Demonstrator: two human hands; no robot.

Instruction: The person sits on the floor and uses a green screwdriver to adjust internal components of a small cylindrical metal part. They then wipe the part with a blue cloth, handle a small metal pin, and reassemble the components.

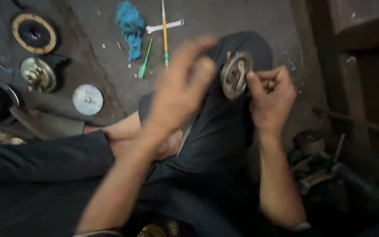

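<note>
The blurred left hand (183, 83) hangs nearest, fingers loosely spread and holding nothing. Just beyond, the right hand (272, 97) pinches the rim of a round grey metal disc (236, 74), propped on the dark-trousered knee (246, 46). A green-handled screwdriver (145, 66) lies on the floor well apart.

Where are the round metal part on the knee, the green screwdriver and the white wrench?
round metal part (236, 74), head view, on its grey face.
green screwdriver (144, 66), head view, on its handle.
white wrench (165, 26), head view, on its shaft.
</note>
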